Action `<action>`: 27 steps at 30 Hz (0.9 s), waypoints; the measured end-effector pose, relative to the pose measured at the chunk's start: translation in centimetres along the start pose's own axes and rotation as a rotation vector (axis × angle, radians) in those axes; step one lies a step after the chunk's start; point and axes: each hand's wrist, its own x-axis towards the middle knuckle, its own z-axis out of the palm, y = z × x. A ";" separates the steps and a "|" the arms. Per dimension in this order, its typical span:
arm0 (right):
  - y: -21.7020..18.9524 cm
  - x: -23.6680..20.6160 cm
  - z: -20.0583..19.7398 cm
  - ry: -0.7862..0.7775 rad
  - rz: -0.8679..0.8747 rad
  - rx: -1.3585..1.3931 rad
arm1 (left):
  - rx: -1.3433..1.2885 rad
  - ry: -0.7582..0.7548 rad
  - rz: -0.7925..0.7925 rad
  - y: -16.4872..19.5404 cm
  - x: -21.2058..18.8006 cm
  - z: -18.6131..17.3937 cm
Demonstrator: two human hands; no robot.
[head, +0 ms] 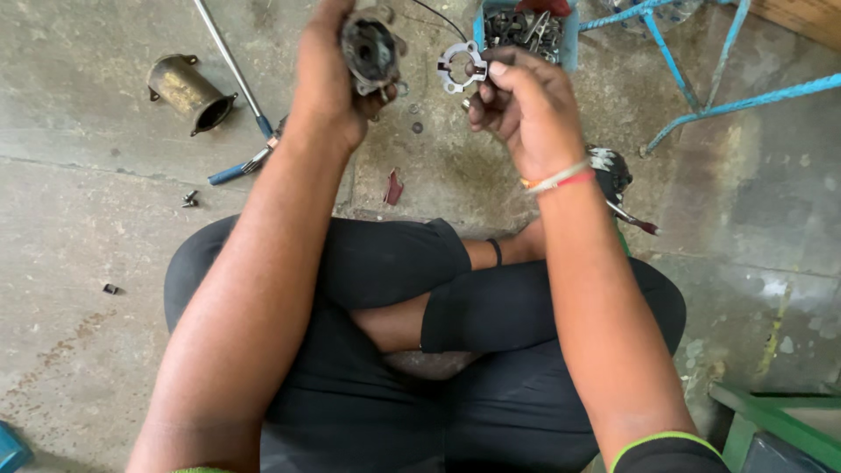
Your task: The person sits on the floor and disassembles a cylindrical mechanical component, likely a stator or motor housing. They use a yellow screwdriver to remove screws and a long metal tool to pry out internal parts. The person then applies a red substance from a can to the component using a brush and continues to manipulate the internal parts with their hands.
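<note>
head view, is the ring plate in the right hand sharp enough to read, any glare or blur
Head view: soft even daylight, no harsh glare. The ring plate in the right hand is fairly sharp. The dark housing in the left hand is shadowed inside. The edges bow slightly from the wide lens.

Blue parts box (pixel 568 39) cut by top edge; contents indistinct.

No packages, labels, signs or screens show anywhere in this view.

Both arms reach forward, left hand (pixel 328 74) curled closed, right hand (pixel 526 109) pinching with fingertips.
</note>
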 end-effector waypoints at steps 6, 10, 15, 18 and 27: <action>3.7 2.2 -2.7 0.018 0.233 -0.095 | -0.174 0.013 0.074 1.4 0.0 -1.3; 5.9 1.9 -2.3 -0.008 -0.054 -1.098 | -0.199 -0.033 0.088 1.8 -0.3 -1.0; 8.6 0.3 -0.2 -0.061 -0.126 -1.742 | -0.129 -0.171 0.159 1.7 -1.3 -0.4; 9.2 0.0 0.6 -0.133 0.002 -1.777 | -0.113 -0.171 0.170 1.8 -1.7 0.1; 5.6 1.3 -0.1 -0.055 -0.143 -1.146 | -0.154 -0.256 0.190 1.2 -1.6 0.2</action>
